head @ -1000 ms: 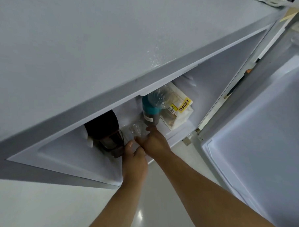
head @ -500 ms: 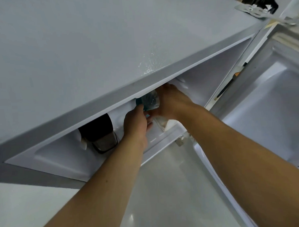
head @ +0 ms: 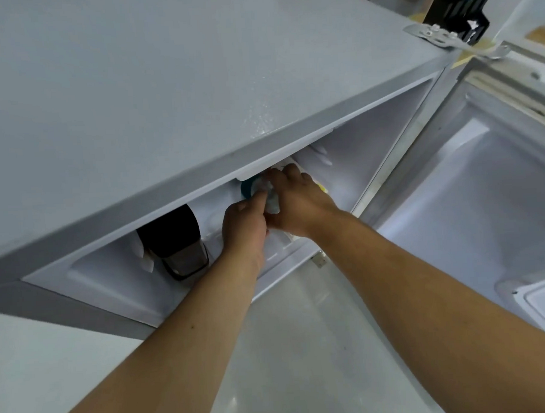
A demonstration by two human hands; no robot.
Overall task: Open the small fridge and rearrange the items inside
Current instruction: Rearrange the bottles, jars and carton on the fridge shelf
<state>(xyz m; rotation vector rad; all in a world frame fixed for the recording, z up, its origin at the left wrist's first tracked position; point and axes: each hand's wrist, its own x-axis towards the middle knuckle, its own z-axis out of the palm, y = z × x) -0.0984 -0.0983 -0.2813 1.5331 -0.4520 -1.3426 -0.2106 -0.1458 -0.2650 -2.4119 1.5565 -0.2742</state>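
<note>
The small grey fridge [head: 166,101] stands open below me, and both my arms reach into its white inside. A clear plastic bottle with a teal label [head: 252,188] sits near the middle. My left hand [head: 244,226] grips it from the left and my right hand [head: 299,202] wraps over it from the right. A white packet with a yellow label [head: 322,189] lies behind my right hand, mostly hidden. A dark bottle [head: 179,241] stands at the left of the compartment, apart from both hands.
The fridge door [head: 483,197] hangs open at the right, its white inner liner facing me. A metal hinge plate [head: 435,37] and a black object [head: 456,11] sit at the top right corner. Pale glossy floor [head: 303,361] lies under my arms.
Both hands have moved up from the shelf's front to the teal-labelled bottle and closed around it. My view has shifted, and the white packet is now mostly covered.
</note>
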